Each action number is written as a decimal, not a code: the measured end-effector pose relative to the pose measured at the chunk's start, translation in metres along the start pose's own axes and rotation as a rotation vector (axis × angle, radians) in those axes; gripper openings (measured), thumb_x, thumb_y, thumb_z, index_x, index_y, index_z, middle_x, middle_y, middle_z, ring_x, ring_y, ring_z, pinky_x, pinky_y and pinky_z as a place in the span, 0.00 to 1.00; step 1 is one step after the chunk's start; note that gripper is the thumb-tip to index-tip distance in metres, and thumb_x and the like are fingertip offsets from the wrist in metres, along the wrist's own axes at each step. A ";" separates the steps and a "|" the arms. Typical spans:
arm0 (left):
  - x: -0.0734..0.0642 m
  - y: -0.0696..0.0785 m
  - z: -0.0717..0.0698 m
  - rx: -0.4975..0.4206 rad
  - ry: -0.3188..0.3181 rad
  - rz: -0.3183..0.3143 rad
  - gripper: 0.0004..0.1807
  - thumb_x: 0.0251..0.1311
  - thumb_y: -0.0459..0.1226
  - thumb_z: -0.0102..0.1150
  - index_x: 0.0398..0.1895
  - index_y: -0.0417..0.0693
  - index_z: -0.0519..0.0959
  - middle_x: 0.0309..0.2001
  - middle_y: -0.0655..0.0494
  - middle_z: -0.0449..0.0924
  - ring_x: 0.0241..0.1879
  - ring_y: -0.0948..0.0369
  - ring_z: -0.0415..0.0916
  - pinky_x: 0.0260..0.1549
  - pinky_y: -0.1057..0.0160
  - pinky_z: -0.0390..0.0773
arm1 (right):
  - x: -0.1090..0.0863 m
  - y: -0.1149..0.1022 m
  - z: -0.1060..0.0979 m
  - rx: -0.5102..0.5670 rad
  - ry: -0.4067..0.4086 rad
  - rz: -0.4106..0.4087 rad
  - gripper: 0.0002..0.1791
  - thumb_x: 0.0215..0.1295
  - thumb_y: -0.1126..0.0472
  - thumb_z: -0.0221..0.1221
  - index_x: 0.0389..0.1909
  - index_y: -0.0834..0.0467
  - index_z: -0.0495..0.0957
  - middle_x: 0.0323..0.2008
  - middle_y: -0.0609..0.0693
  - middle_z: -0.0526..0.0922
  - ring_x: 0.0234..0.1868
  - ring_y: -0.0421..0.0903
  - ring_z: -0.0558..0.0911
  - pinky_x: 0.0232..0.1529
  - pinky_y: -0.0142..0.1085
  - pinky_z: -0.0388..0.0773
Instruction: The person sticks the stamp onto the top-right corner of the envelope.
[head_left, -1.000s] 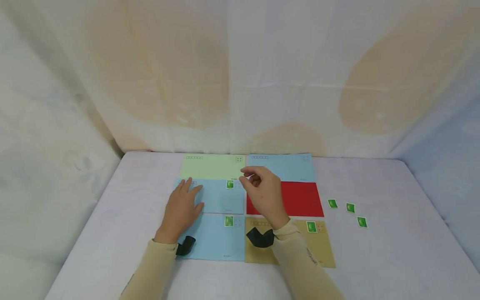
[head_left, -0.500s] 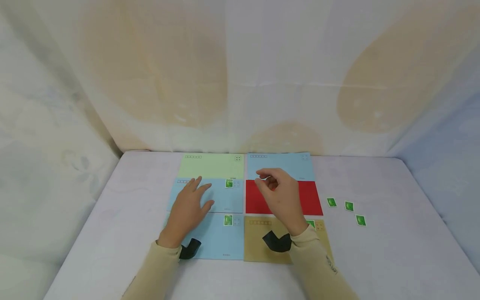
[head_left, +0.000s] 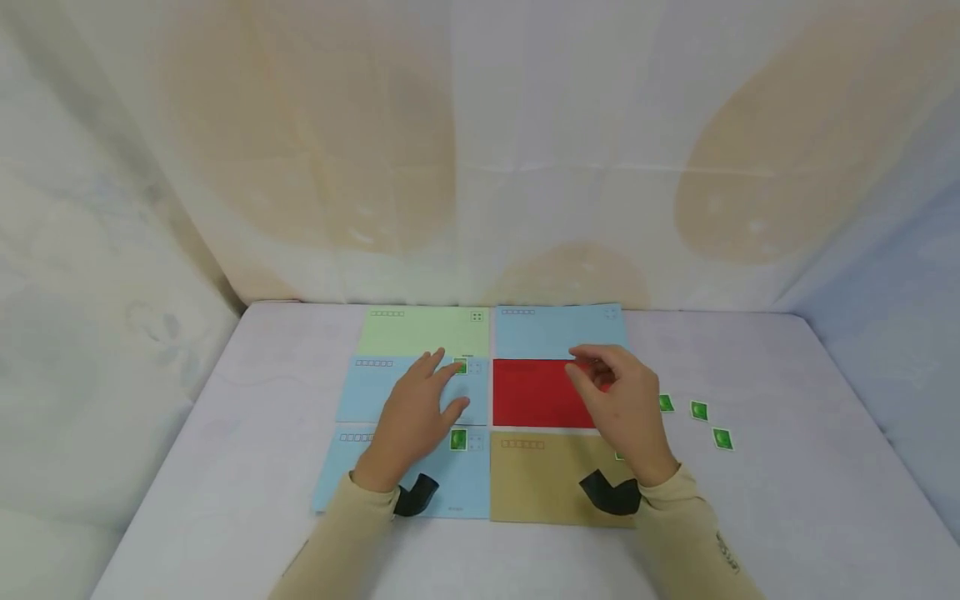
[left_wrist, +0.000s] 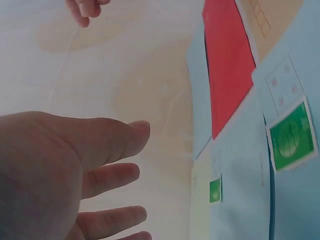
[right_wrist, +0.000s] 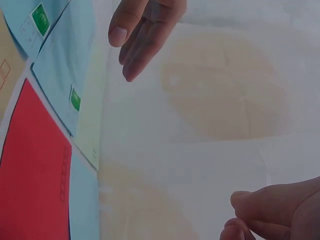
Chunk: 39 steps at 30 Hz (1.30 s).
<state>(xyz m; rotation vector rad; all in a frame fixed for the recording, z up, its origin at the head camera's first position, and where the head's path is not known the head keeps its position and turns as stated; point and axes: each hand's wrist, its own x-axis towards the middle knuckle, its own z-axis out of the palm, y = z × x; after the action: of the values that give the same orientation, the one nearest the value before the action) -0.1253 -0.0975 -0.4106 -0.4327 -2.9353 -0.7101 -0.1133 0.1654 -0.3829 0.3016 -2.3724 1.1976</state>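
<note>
My left hand (head_left: 411,417) hovers, fingers spread, over the blue envelopes at the left; the left wrist view shows nothing in its grasp. Below its fingers is a green stamp (head_left: 461,367) on the middle blue envelope (head_left: 375,392). The lower blue envelope (head_left: 435,483) bears a stamp (head_left: 458,440) too. My right hand (head_left: 622,400) hangs over the right end of the red envelope (head_left: 532,392), fingers loosely curled, with no object visible in them. Near it lie loose stamps (head_left: 699,411). The brown envelope's (head_left: 540,483) stamp is mostly hidden by the right hand.
At the back lie a light green envelope (head_left: 427,333) and another blue envelope (head_left: 555,329), each with a printed stamp box. A white cloth covers the table (head_left: 810,500). A patterned curtain (head_left: 525,150) rises behind it.
My right hand has moved right, from the gap between the envelope columns to the red envelope's right end. My left hand has lifted and shifted right. The stamps stay in place.
</note>
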 end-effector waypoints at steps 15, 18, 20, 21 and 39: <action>0.011 0.028 0.016 -0.038 -0.012 0.065 0.29 0.63 0.44 0.68 0.65 0.44 0.77 0.69 0.41 0.70 0.69 0.43 0.67 0.64 0.46 0.71 | -0.016 0.040 -0.040 -0.166 0.050 0.031 0.11 0.61 0.70 0.68 0.44 0.65 0.84 0.35 0.54 0.85 0.32 0.34 0.75 0.35 0.18 0.70; 0.013 0.033 0.020 -0.036 -0.014 0.074 0.29 0.63 0.44 0.68 0.66 0.43 0.76 0.68 0.40 0.71 0.68 0.43 0.67 0.64 0.47 0.71 | -0.021 0.048 -0.047 -0.196 0.066 0.053 0.11 0.61 0.70 0.68 0.45 0.66 0.84 0.37 0.56 0.86 0.33 0.31 0.74 0.35 0.16 0.70; 0.014 0.036 0.023 -0.024 -0.018 0.076 0.30 0.63 0.44 0.68 0.66 0.43 0.76 0.68 0.40 0.71 0.68 0.43 0.68 0.64 0.47 0.72 | -0.024 0.053 -0.052 -0.218 0.070 0.069 0.12 0.61 0.69 0.67 0.46 0.65 0.84 0.38 0.57 0.86 0.33 0.31 0.74 0.35 0.15 0.69; 0.015 0.038 0.024 -0.022 -0.021 0.074 0.30 0.63 0.44 0.68 0.66 0.43 0.76 0.68 0.40 0.70 0.68 0.43 0.68 0.63 0.48 0.72 | -0.026 0.055 -0.055 -0.229 0.071 0.078 0.12 0.62 0.69 0.67 0.46 0.65 0.84 0.38 0.57 0.86 0.33 0.31 0.74 0.35 0.15 0.69; 0.028 0.058 0.052 0.002 -0.072 0.071 0.31 0.63 0.45 0.68 0.68 0.44 0.74 0.69 0.43 0.70 0.68 0.47 0.68 0.65 0.53 0.71 | -0.044 0.099 -0.099 -0.335 0.109 0.283 0.13 0.65 0.65 0.65 0.49 0.65 0.84 0.37 0.62 0.87 0.30 0.15 0.68 0.29 0.15 0.67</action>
<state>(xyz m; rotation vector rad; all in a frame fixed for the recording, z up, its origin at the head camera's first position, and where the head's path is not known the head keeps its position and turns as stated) -0.1362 -0.0175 -0.4271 -0.5700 -2.9696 -0.6968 -0.0832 0.3033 -0.4229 -0.2096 -2.5215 0.8795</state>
